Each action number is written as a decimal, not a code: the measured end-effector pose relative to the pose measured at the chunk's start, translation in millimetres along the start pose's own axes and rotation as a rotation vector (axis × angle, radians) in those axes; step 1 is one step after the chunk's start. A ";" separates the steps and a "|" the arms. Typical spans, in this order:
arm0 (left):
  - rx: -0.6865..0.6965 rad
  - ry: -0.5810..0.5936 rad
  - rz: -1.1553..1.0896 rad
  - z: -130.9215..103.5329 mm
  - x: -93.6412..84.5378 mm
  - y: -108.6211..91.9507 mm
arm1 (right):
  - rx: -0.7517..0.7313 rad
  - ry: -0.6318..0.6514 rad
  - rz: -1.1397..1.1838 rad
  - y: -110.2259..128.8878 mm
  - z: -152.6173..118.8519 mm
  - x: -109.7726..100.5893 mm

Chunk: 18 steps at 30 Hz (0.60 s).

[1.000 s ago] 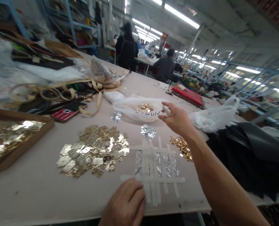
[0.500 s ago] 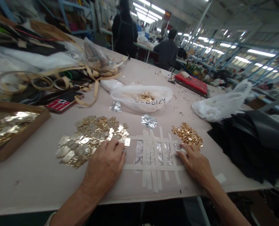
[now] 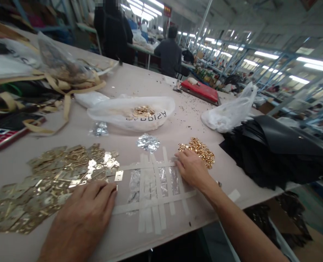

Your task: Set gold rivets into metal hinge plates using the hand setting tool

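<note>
My left hand (image 3: 86, 213) rests at the near right edge of a spread of flat gold metal plates (image 3: 76, 163), its fingers curled down. A thin bright edge shows at its fingertips, too small to name. One plate (image 3: 119, 175) lies just beyond those fingers. At the left side of a pile of small gold metal pieces (image 3: 201, 147) is my right hand (image 3: 191, 167), fingers bent together and their contents hidden. Between the hands, strips of pale tape (image 3: 150, 185) cross over clear plastic (image 3: 163, 178) on the table. Round silver pieces (image 3: 148, 142) lie beyond the tape.
A white plastic bag (image 3: 112, 116) holding gold pieces lies farther back, beside a small clear bag (image 3: 99, 129). Black sheets (image 3: 270, 149) and a knotted white bag (image 3: 229, 111) occupy the right. A red-covered item (image 3: 199, 90) lies farther away. Two people are in the background.
The view has turned right, so the table items appear farther left. My right hand has moved from the tape's right edge to the small gold pieces. My left hand stays beside the plates.
</note>
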<state>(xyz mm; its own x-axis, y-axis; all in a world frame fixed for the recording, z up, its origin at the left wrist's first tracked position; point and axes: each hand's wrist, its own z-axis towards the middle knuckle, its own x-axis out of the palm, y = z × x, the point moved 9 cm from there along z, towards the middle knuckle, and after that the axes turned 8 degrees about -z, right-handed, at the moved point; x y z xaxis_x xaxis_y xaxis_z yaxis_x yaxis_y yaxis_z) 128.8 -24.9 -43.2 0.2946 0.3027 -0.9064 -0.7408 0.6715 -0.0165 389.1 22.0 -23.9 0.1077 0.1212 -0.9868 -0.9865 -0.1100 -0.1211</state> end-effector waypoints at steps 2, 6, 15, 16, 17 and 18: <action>0.068 -0.018 -0.015 -5.2 2.9 -4.4 | 0.023 0.025 -0.089 0.0 13.8 3.9; 0.039 -0.062 -0.159 -12.0 0.5 -4.3 | 0.038 0.053 -0.145 -9.8 26.8 11.9; -0.228 -0.005 -0.333 -17.9 -8.4 23.7 | -0.091 0.138 -0.076 -7.2 34.0 10.7; -0.226 0.009 -0.319 -16.8 -9.3 25.0 | -0.089 0.146 -0.062 -8.1 36.2 11.5; -0.213 0.019 -0.310 -14.9 -10.5 24.8 | -0.082 0.153 -0.045 -9.7 38.7 12.7; -0.200 0.031 -0.303 -12.5 -11.5 23.5 | -0.071 0.161 -0.028 -11.9 41.5 14.1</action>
<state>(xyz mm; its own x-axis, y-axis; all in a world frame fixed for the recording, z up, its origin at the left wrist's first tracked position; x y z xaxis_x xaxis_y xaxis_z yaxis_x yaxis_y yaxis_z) 100.5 -21.0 -38.5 0.5028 0.0876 -0.8599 -0.7268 0.5814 -0.3657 397.2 65.9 -31.8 0.1593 -0.0332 -0.9867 -0.9722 -0.1790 -0.1509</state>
